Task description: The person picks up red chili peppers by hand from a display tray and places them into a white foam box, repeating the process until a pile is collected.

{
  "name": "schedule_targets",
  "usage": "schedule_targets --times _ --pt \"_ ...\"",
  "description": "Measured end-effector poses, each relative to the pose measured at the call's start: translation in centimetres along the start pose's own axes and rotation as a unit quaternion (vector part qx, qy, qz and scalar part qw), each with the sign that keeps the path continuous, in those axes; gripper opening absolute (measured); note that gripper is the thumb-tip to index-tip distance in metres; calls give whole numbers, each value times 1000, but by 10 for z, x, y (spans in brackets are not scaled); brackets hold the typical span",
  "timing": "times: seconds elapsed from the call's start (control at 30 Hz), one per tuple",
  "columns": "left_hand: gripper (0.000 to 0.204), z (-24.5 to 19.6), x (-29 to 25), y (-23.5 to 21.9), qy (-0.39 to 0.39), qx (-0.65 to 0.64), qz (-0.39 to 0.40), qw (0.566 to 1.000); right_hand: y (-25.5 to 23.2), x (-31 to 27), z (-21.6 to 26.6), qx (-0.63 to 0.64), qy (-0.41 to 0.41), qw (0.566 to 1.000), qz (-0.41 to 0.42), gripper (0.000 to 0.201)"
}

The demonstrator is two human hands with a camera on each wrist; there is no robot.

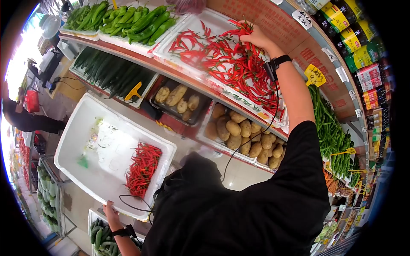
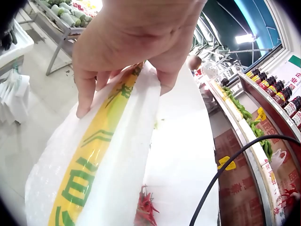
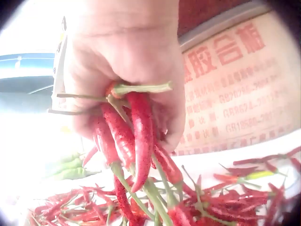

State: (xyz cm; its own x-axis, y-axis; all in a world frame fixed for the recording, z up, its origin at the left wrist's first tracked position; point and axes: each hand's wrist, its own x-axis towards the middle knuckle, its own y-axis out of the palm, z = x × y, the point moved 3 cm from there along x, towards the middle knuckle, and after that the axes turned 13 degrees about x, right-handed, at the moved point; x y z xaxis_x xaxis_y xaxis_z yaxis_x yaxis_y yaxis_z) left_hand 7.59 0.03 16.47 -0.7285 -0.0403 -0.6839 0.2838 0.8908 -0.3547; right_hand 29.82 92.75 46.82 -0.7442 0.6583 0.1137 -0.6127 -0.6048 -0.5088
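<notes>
A bunch of red chili peppers point(image 3: 141, 136) with green stems hangs from my right hand point(image 3: 127, 61), whose fingers curl round it. In the head view that hand point(image 1: 258, 38) is over the far end of a white foam tray point(image 1: 194, 25) where many more red chilies point(image 1: 226, 59) lie scattered. My left hand point(image 2: 136, 42) grips the rim of a large white foam box point(image 1: 77, 128), thumb inside and fingers outside over yellow tape point(image 2: 89, 165). A pile of red chilies point(image 1: 143, 170) fills the box's near right corner; the rest of its floor shows wet spots and green scraps.
Green peppers point(image 1: 149, 25) lie left of the chili tray. On the lower shelf are cucumbers point(image 1: 113, 74) and potatoes point(image 1: 239, 130). Long green chilies point(image 1: 331, 123) and bottles point(image 1: 341, 21) line the right. A black cable point(image 1: 245, 143) runs from the right wrist. Another person point(image 1: 30, 115) stands far left.
</notes>
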Motion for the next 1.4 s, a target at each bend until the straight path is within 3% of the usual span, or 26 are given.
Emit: schedule_targets --times 0.17,0.27,0.33,0.4,0.53,0.57,0.73,0.9,1.07,1.27,1.3,1.4 --pt "40 11 14 -5 2 0 8 1000 4 -2 -1 -22 25 999 10 62" --pt "39 4 13 -2 14 -9 18 1000 6 0 -13 -111 2 994 -5 62" --pt "38 6 17 -3 21 -13 23 999 2 10 -13 -82 -32 996 -7 62" --pt "37 3 19 -1 33 -23 42 998 -2 14 5 -44 -53 998 3 62" --pt "35 -4 17 2 40 -25 40 998 -24 24 44 -141 -74 986 -39 61" --pt "35 -4 19 1 38 -13 42 998 -20 16 68 -119 -57 991 -16 64" --pt "35 -7 18 2 44 9 30 999 -20 18 69 -68 -9 998 -16 62" --pt "37 -6 16 3 37 19 30 999 5 20 36 -61 -42 997 -14 61" --pt "28 -9 13 9 52 13 20 998 22 20 52 -38 -45 998 3 60" --pt "30 -4 22 13 47 13 -4 999 79 -7 163 21 -62 992 112 58" --pt "30 -2 24 12 51 17 4 999 96 -14 184 43 -97 984 142 56" --pt "32 2 28 3 41 52 20 998 155 -36 251 132 -86 947 280 56"
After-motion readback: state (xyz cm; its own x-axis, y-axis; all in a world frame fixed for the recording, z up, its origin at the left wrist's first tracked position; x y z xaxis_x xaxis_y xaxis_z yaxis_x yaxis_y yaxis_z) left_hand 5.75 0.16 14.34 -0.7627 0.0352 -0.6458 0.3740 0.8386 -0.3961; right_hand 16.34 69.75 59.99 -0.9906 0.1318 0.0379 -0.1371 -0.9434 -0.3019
